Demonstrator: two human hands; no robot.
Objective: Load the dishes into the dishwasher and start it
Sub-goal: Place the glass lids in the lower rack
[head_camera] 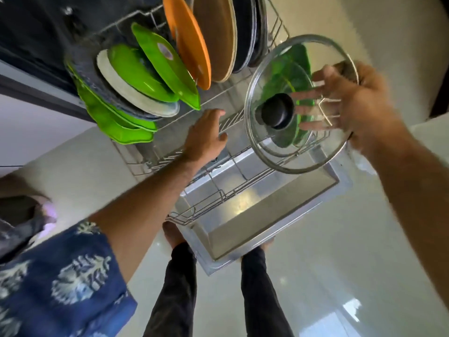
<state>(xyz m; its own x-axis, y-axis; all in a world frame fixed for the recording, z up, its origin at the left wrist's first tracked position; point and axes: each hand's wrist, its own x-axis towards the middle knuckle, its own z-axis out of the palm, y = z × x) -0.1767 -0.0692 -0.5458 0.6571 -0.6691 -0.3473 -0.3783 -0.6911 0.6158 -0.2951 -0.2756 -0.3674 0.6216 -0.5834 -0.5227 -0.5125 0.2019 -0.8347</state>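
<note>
Taking the wire rack (226,190) as the landmark: at its far left end stand green plates (136,74) with a white plate (128,91) among them, all on edge. Beside them toward the middle lean an orange plate (187,40), a brown plate (216,35) and dark plates (250,30). The left hand (206,137) rests over the rack's middle wires, fingers loosely extended, holding nothing. Over the rack's right end the right hand (349,103) grips the tilted glass lid (291,93) by its rim, fingers spread behind the glass, its black knob (278,110) facing the camera.
</note>
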